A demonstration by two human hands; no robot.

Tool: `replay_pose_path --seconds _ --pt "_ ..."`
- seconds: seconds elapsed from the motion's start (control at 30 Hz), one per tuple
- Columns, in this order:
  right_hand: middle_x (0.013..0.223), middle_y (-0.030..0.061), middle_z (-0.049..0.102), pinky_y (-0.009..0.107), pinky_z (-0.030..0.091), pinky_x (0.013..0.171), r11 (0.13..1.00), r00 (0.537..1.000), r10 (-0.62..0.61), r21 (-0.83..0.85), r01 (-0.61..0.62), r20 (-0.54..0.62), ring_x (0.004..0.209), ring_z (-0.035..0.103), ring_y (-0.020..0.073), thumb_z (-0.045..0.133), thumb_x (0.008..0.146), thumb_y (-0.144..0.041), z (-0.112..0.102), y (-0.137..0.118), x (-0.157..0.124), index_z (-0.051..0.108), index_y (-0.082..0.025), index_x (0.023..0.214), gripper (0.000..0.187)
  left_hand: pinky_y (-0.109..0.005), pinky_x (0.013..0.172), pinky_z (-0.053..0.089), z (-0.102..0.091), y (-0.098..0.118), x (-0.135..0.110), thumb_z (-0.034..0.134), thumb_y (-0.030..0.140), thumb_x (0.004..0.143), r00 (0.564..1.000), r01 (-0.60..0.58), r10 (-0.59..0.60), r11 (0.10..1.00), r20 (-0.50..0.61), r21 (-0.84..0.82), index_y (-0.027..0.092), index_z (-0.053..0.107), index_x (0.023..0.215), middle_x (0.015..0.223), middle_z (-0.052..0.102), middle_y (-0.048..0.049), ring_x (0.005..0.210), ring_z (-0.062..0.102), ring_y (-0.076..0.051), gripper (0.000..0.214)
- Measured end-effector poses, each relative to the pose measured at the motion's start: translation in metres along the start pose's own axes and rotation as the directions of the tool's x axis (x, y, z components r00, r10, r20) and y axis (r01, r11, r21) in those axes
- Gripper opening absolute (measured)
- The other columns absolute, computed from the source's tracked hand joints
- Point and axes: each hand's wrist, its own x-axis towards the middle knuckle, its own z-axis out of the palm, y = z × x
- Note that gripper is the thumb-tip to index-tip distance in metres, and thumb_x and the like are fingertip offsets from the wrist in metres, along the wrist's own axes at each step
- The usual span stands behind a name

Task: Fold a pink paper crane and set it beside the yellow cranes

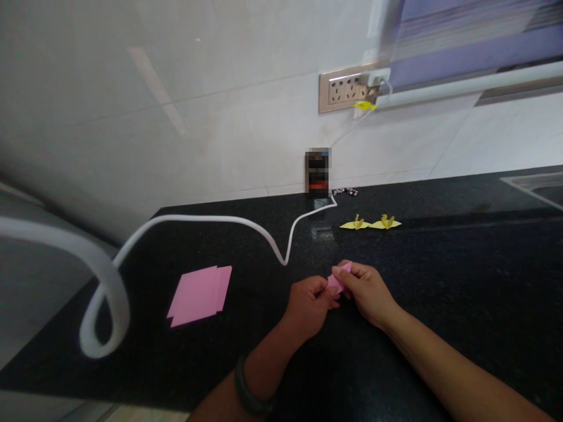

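A small folded piece of pink paper [338, 278] is pinched between both my hands, just above the black counter [440, 264]. My left hand [310, 305] is closed on its near left end with thumb and fingers. My right hand [367, 290] is closed on its right side, the index finger lying over the top. A dark band sits on my left wrist [250, 387].
A stack of pink paper sheets [200, 293] lies on the counter to the left. Two folded yellow paper figures [369, 223] stand farther back. A white cable [211, 221] runs from a wall socket [352, 88] past a small device [317, 176]. A sink edge [532, 184] shows far right.
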Motion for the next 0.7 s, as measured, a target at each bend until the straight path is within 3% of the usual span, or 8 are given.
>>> replay_pose_path --seconds 0.1,0.2,0.37,0.53,0.7 --pt "0.048 -0.0027 0.046 0.02 0.029 0.04 0.999 0.999 0.041 -0.002 -0.041 0.001 0.041 0.037 0.0068 0.046 0.076 -0.041 -0.002 0.003 0.002 0.052 -0.015 0.055 0.034 -0.022 0.052 0.044 0.0 0.002 0.001 0.047 0.033 0.074 0.999 0.038 -0.038 0.998 0.011 -0.054 0.013 0.055 0.07 0.064 0.059 -0.0033 0.055 0.057 -0.012 0.022" --pt "0.053 -0.0019 0.05 0.02 0.03 0.041 1.0 0.999 0.002 -0.021 -0.001 0.046 0.044 0.039 0.0069 0.053 0.072 -0.038 -0.003 0.001 0.002 0.055 -0.015 0.064 0.025 -0.021 0.05 0.043 -0.001 0.002 0.003 0.043 0.037 0.076 0.999 0.045 -0.046 0.995 -0.011 -0.089 0.013 0.055 0.078 0.065 0.058 -0.0035 0.052 0.055 -0.011 0.027" --pt "0.054 -0.0017 0.051 0.02 0.031 0.044 0.992 0.995 -0.09 -0.085 0.093 0.043 0.047 0.04 0.0075 0.053 0.073 -0.034 0.004 -0.003 -0.002 0.056 -0.015 0.063 0.022 -0.018 0.042 0.034 -0.004 0.002 0.003 0.039 0.041 0.077 0.998 0.011 -0.01 1.0 -0.063 0.002 0.014 0.053 0.074 0.054 0.053 0.001 0.042 0.045 -0.007 0.03" --pt "0.053 -0.0018 0.046 0.021 0.029 0.041 0.994 0.992 -0.091 -0.064 0.085 -0.088 0.044 0.038 0.0071 0.054 0.072 -0.036 0.002 0.001 0.0 0.056 -0.015 0.058 0.026 -0.018 0.043 0.032 -0.005 0.001 0.001 0.039 0.039 0.077 0.998 0.011 -0.007 0.997 -0.06 0.072 0.015 0.051 0.066 0.052 0.052 0.0016 0.041 0.043 -0.006 0.029" --pt "0.05 -0.0043 0.04 0.02 0.027 0.037 0.989 0.977 -0.035 0.133 0.065 -0.212 0.04 0.032 0.0058 0.056 0.071 -0.035 -0.009 0.003 0.008 0.057 -0.015 0.068 0.021 -0.018 0.04 0.031 -0.005 0.001 0.002 0.04 0.04 0.077 0.997 0.042 -0.04 0.999 -0.072 0.027 0.015 0.051 0.068 0.051 0.051 0.0018 0.04 0.043 -0.006 0.029"
